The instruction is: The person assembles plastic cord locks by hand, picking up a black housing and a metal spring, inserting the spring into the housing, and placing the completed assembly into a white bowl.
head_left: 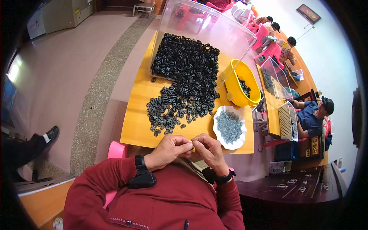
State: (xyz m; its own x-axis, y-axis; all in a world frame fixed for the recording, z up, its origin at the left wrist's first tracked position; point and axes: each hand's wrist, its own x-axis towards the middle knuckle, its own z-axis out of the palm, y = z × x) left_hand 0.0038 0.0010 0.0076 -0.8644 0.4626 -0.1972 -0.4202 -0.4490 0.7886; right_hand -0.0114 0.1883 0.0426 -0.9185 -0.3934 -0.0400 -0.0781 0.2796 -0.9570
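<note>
My left hand [168, 151] and my right hand [211, 152] meet fingertip to fingertip just off the near edge of the wooden table [138, 126]. Both are closed in a pinch around something small and dark, mostly hidden by the fingers. Beyond them, loose black plastic pieces [166, 115], small ovals with holes, spread over the tabletop. They run back into a large heap [186, 57] spilling from a tipped clear plastic bin [209, 23]. Right of the loose pieces stands a white scalloped dish [230, 146] full of small grey metallic parts [229, 125], too fine to make out singly.
A yellow tub [252, 100] with black pieces inside stands behind the dish. To the right, a person in a dark shirt [309, 118] sits at another table beside a perforated white basket [286, 122]. Several people sit farther back. Someone's leg and shoe [53, 135] show at left.
</note>
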